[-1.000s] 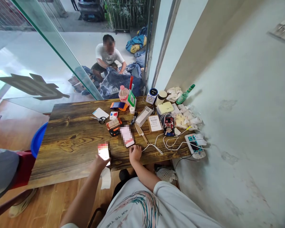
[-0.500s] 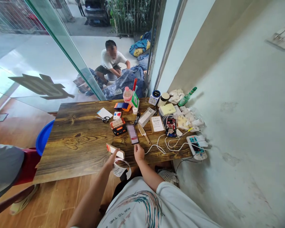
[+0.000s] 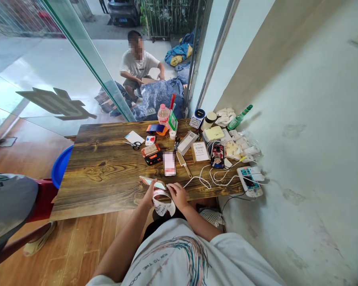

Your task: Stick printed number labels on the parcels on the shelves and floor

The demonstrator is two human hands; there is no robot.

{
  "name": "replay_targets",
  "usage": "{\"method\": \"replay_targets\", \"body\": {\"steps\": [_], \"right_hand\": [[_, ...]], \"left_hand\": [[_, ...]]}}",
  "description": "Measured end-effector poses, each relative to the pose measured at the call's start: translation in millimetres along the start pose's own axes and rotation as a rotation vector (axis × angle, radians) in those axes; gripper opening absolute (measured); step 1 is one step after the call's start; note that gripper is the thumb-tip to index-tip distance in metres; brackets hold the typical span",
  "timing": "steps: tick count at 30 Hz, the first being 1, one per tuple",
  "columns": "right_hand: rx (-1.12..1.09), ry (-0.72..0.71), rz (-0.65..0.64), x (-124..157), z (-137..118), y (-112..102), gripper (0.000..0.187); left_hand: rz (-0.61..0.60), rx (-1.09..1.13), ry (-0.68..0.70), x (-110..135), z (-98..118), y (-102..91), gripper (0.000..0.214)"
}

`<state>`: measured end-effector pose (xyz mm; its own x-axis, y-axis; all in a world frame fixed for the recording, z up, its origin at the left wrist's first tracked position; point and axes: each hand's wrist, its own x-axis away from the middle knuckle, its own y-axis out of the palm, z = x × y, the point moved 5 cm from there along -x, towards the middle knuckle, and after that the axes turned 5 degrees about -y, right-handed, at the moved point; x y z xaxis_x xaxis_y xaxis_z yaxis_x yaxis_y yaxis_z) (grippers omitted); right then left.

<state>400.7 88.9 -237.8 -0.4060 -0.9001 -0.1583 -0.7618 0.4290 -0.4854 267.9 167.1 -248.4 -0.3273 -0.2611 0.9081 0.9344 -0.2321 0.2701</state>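
Right hand (image 3: pixel 178 194) has moved from the flat-lying smartphone (image 3: pixel 170 169) to the held smartphone (image 3: pixel 154 182) near the surface (image 3: pixel 107 171) edge, bringing both hands together; left hand (image 3: pixel 149 194) fingers grip it, right fingers' closure unclear.

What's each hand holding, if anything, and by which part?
The left hand grips a phone by its near long edge; whether it holds the paper strip below is unclear. The right hand is by the phone's right end; any hold cannot be told.
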Motion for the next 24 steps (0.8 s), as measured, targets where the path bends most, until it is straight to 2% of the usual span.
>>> {"method": "replay_targets", "body": {"steps": [4,10,15,18,24], "right_hand": [[-0.035,-0.050,0.017,6.4,-11.6,-13.3,0.021],[0.038,-0.103,0.044,3.1,-24.1,-18.1,0.018],[0.222,-0.138,-0.103,1.5,-31.2,-15.3,0.014],[0.250,-0.122,-0.153,4.8,-31.2,-13.4,0.011],[0.136,-0.021,-0.085,10.3,-28.9,-9.6,0.012]], "left_hand": [[-0.002,0.041,0.040,5.8,2.1,2.1,0.051],[0.063,0.022,0.073,10.6,1.8,3.4,0.044],[0.118,-0.059,0.121,2.3,-4.4,-4.5,0.048],[0.144,-0.128,0.118,-1.1,-8.8,-8.9,0.050],[0.186,-0.199,0.072,6.7,-5.4,-10.1,0.048]]}}
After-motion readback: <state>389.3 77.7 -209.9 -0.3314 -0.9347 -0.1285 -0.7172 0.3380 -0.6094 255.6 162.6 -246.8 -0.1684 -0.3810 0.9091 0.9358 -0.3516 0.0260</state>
